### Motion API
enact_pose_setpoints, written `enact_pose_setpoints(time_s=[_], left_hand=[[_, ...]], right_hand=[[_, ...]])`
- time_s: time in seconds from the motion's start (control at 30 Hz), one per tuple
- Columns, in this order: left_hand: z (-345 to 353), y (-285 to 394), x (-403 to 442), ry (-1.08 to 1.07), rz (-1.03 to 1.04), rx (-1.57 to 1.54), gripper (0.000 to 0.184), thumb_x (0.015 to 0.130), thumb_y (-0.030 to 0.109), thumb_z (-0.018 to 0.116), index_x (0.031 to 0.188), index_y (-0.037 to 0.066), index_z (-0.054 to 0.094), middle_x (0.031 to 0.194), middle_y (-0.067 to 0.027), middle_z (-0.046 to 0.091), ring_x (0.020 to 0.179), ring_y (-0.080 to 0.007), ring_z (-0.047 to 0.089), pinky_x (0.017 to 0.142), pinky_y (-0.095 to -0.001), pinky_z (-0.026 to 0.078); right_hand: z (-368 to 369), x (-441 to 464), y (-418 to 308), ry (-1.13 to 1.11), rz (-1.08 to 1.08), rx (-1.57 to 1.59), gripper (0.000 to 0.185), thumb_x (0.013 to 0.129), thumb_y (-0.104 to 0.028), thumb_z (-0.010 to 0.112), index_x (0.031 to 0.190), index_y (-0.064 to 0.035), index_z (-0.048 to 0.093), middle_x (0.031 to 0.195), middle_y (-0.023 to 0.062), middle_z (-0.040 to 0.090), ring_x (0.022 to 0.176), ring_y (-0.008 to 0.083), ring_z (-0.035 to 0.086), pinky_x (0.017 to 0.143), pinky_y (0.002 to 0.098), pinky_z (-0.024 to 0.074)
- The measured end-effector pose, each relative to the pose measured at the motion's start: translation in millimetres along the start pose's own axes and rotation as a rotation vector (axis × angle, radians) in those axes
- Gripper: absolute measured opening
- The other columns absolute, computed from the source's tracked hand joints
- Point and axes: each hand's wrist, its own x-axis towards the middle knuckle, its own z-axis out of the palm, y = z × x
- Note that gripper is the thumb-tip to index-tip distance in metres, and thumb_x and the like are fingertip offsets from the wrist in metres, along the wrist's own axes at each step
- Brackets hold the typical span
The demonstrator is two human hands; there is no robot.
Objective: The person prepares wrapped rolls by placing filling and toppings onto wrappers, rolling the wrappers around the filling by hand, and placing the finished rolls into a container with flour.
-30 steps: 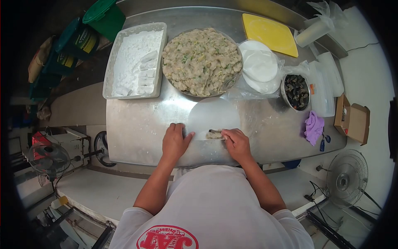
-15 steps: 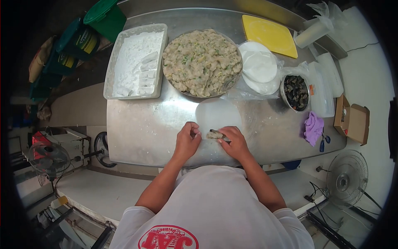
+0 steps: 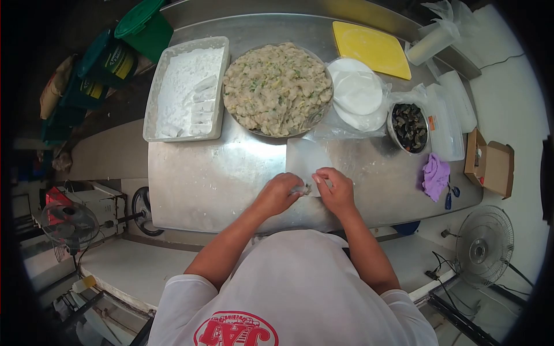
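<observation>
A translucent rice paper wrapper [image 3: 309, 154] lies on the steel table in front of me, its left side folded to a straight edge. A small lump of filling [image 3: 308, 189] shows at its near end, partly covered. My left hand [image 3: 279, 194] is closed over the wrapper's near left part, against the filling. My right hand [image 3: 336, 193] has thumb and forefinger pinched at the wrapper's right edge. Beyond the wrapper stands a large round bowl heaped with pale, green-flecked filling mixture [image 3: 278, 86].
At left, a tub of white powder [image 3: 187, 81] holds several white rolls. Right of the bowl lie stacked round wrappers [image 3: 358, 92], a yellow board [image 3: 371, 49], a bowl of dark pieces [image 3: 410, 128], a clear container [image 3: 444, 124] and a purple cloth [image 3: 435, 176].
The wrapper's left side has been folded inward. My left hand has moved right onto the filling. My right hand has let go of the filling and shifted right to the wrapper's edge.
</observation>
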Motion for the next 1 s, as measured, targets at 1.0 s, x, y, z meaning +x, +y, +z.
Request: enact_pose_setpoints(time_s=[1.0], left_hand=[[-10.2, -37.7, 22.4, 0.209, -0.493, -0.995, 0.037, 0.098, 0.007, 0.066, 0.133, 0.000, 0.055, 0.120, -0.0094, 0.065, 0.081, -0.0142, 0.066, 0.072, -0.0281, 0.055]], right_hand=[[0.6, -24.7, 25.4, -0.092, -0.227, -0.229, 0.024, 0.083, -0.005, 0.074, 0.106, -0.0016, 0.068, 0.100, 0.0173, 0.067, 0.097, 0.0380, 0.064, 0.089, 0.0464, 0.0514]])
